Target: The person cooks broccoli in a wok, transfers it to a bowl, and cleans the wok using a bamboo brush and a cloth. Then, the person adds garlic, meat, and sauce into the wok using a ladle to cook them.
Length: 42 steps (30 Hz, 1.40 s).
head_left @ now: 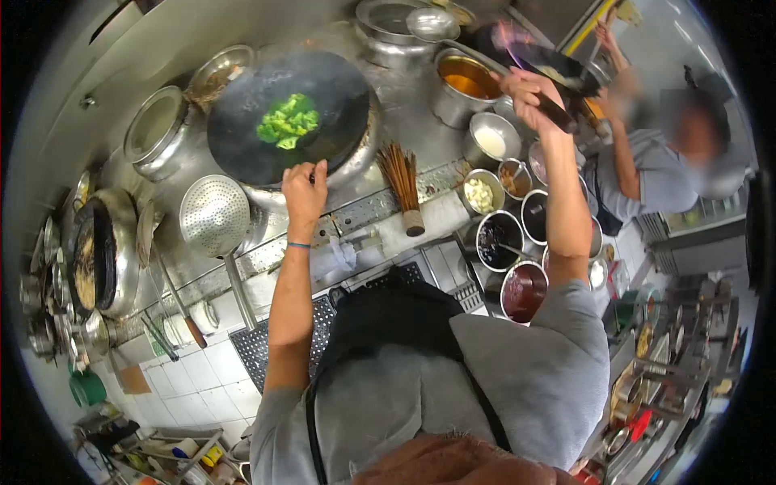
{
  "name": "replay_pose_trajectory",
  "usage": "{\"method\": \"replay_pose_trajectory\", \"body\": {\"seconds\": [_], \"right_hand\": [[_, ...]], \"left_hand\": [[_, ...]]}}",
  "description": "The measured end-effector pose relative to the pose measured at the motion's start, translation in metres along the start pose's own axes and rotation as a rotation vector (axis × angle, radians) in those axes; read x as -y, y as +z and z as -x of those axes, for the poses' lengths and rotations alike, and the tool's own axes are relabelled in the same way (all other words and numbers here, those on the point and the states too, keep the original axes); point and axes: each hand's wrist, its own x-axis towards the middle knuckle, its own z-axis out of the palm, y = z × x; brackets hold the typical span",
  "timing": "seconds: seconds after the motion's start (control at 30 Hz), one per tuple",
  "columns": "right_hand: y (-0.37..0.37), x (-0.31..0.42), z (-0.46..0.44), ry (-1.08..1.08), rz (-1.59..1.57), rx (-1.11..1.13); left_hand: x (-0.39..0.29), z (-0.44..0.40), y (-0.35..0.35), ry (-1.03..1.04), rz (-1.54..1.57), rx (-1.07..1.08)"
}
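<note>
My left hand (305,190) is closed at the near rim of a black wok (339,89), gripping its handle. Bright green broccoli florets (289,121) lie in the middle of the wok. Raised at the upper right, my right hand (529,99) wraps round the dark handle of a ladle (432,25). The ladle's round metal bowl hangs over a stacked metal pot (394,50) at the back. Below the ladle's shaft stands a pot of orange-brown liquid (469,81).
A perforated skimmer (214,214) rests left of my left arm. A bamboo brush (402,186) lies on the stove edge. Several seasoning containers, one with dark red sauce (525,293), stand by my right arm. A co-worker (647,166) handles another wok (558,69) over flames at upper right.
</note>
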Motion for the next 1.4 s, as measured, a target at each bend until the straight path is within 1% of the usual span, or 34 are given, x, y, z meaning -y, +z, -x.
{"method": "replay_pose_trajectory", "body": {"seconds": [0.03,0.07,0.13,0.17,0.2,0.23,0.27,0.3,0.33,0.37,0.4,0.47,0.5,0.53,0.57,0.6,0.63,0.7,0.73,0.8,0.83,0.87,0.9,1.0,1.03,1.07,1.13,1.2,1.23,1.33,1.37,1.4], "right_hand": [[-0.005,-0.005,0.02,0.014,0.017,-0.005],[-0.009,-0.014,0.043,-0.01,0.044,-0.073],[-0.025,-0.028,0.079,-0.069,0.019,-0.127],[-0.035,-0.035,0.095,-0.121,0.095,-0.159],[-0.045,-0.041,0.11,-0.168,0.174,-0.195],[-0.046,-0.055,0.121,-0.262,0.321,-0.277],[-0.041,-0.067,0.134,-0.292,0.359,-0.404],[-0.059,-0.063,0.146,-0.279,0.465,-0.473],[-0.08,-0.058,0.157,-0.261,0.571,-0.543],[-0.084,-0.063,0.163,-0.276,0.701,-0.641],[-0.078,-0.078,0.171,-0.35,0.922,-0.693],[-0.095,-0.093,0.177,-0.449,1.058,-0.758],[-0.106,-0.103,0.178,-0.521,1.015,-0.759],[-0.109,-0.117,0.178,-0.561,1.07,-0.832],[-0.12,-0.126,0.178,-0.553,1.169,-0.951],[-0.139,-0.135,0.177,-0.564,1.265,-0.957],[-0.151,-0.148,0.172,-0.617,1.394,-0.959],[-0.169,-0.171,0.156,-0.63,1.243,-0.969],[-0.178,-0.181,0.148,-0.681,1.317,-1.008],[-0.189,-0.191,0.135,-0.661,1.517,-1.071],[-0.206,-0.191,0.128,-0.705,1.693,-1.08],[-0.221,-0.193,0.128,-0.688,1.827,-1.099],[-0.218,-0.197,0.126,-0.674,1.961,-1.119],[-0.205,-0.215,0.135,-0.702,1.89,-1.158],[-0.194,-0.211,0.143,-0.673,1.891,-1.083],[-0.186,-0.208,0.145,-0.657,1.751,-1.029],[-0.174,-0.204,0.136,-0.574,1.839,-1.096],[-0.21,-0.205,0.121,-0.583,1.875,-1.177],[-0.213,-0.208,0.123,-0.573,1.878,-1.177],[-0.205,-0.213,0.146,-0.732,1.873,-1.059],[-0.195,-0.211,0.148,-0.643,1.782,-1.082],[-0.175,-0.205,0.145,-0.558,1.69,-1.103]], "left_hand": [[-0.001,-0.001,0.003,-0.008,-0.028,0.006],[-0.004,0.002,0.004,-0.027,-0.038,-0.019],[-0.016,0.008,0.002,-0.057,-0.062,-0.073],[-0.029,0.014,0.003,-0.042,-0.175,-0.143],[-0.049,0.012,0.004,-0.005,-0.143,-0.162],[-0.071,0.008,0.004,0.026,-0.112,-0.185],[-0.09,0.009,0.01,0.053,-0.084,-0.211],[-0.106,0.009,0.024,0.115,-0.022,-0.18],[-0.117,0.008,0.043,0.184,0.073,-0.102],[-0.125,0.008,0.067,0.25,0.168,-0.024],[-0.132,0.009,0.092,0.29,0.183,0.087],[-0.138,0.014,0.158,0.37,0.142,0.276],[-0.142,0.014,0.184,0.409,0.124,0.386],[-0.15,0.014,0.205,0.426,0.081,0.455],[-0.159,0.011,0.225,0.445,0.037,0.522],[-0.168,0.006,0.24,0.462,-0.006,0.589],[-0.176,0.001,0.253,0.458,-0.003,0.617],[-0.186,-0.003,0.272,0.454,-0.003,0.69],[-0.186,-0.006,0.283,0.467,-0.041,0.737],[-0.186,-0.009,0.301,0.495,-0.119,0.832],[-0.186,-0.008,0.306,0.504,-0.12,0.827],[-0.184,-0.008,0.311,0.513,-0.121,0.822],[-0.184,-0.009,0.31,0.523,-0.124,0.817],[-0.182,-0.004,0.305,0.493,-0.104,0.817],[-0.179,-0.003,0.309,0.486,-0.094,0.808],[-0.177,-0.002,0.313,0.481,-0.084,0.801],[-0.178,0.004,0.313,0.469,-0.07,0.815],[-0.182,0.0,0.307,0.452,-0.068,0.838],[-0.18,-0.001,0.307,0.462,-0.06,0.842],[-0.179,-0.001,0.307,0.438,-0.086,0.85],[-0.176,0.001,0.309,0.456,-0.074,0.819],[-0.175,0.002,0.309,0.447,-0.073,0.838]]}}
